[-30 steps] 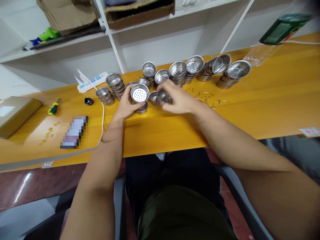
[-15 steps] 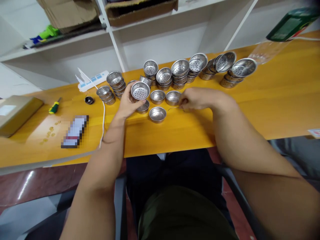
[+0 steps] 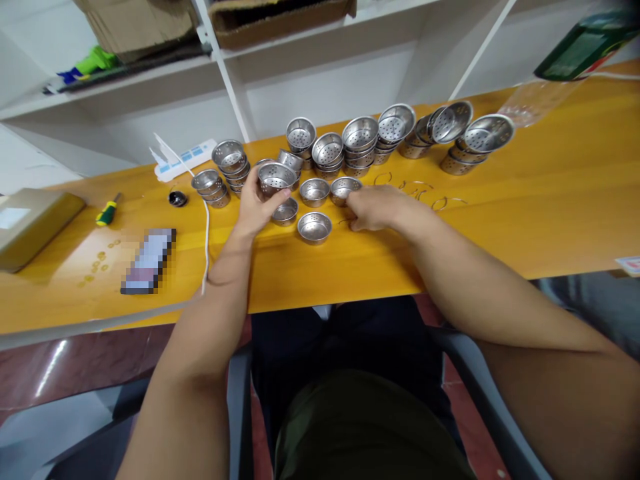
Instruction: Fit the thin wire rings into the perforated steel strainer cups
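My left hand (image 3: 253, 212) is closed around the side of a perforated metal strainer cup (image 3: 277, 177), raised over the others and tilted so its mouth shows. My right hand (image 3: 374, 208) is low over the table with its fingertips pinched. A thin bent wire (image 3: 344, 221) sticks out leftward from those fingertips. Close by are single shallow strainer cups: a front cup (image 3: 315, 229), a middle cup (image 3: 315, 193), a right cup (image 3: 345, 191) beside my right fingers, and a left cup (image 3: 285, 212) under my left hand.
Stacked strainer cups (image 3: 360, 148) line the back of the table. Several loose wire pieces (image 3: 420, 191) lie right of centre. On the left are a phone (image 3: 149, 261), a screwdriver (image 3: 107, 212), a cardboard box (image 3: 37, 227), a power strip (image 3: 185, 161) and a white cable (image 3: 207, 247). A plastic bottle (image 3: 565, 67) leans at back right.
My right hand has moved left and slightly down with the wire, uncovering loose wires behind it. The cup in my left hand has tipped more level and shifted slightly left.
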### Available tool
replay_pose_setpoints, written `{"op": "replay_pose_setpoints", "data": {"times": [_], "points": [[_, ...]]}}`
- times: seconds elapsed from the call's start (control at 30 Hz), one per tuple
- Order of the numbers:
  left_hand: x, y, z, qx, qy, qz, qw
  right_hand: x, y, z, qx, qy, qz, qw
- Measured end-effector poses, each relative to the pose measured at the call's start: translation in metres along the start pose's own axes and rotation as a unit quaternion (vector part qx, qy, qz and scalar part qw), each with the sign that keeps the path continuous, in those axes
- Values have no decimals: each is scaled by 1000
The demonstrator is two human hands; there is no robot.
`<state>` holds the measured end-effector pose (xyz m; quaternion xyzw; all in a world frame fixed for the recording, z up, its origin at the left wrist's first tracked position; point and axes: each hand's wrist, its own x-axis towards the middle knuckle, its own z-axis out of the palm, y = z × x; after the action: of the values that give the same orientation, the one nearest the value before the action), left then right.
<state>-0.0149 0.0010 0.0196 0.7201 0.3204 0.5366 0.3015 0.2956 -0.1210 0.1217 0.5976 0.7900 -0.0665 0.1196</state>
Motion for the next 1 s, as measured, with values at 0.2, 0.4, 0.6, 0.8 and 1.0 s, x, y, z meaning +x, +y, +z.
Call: {"op": "replay_pose_setpoints", "data": {"times": [0.2,0.4,0.6,0.8,1.0], "points": [[1,-9,-3,38,3,23,999,5,11,0,67,-9,-89,994],[-3,-10,-6,46,-27,40,998,13,26,6,367,121,-210,898],[-11,8,7,43,-29,32,998,24,12,17,467,269,-162,827],[-11,16,17,35,-22,39,998,36,15,23,471,333,-143,805],[-10,14,11,-7,-63,13,998,48,29,31,498,356,-120,781]]}}
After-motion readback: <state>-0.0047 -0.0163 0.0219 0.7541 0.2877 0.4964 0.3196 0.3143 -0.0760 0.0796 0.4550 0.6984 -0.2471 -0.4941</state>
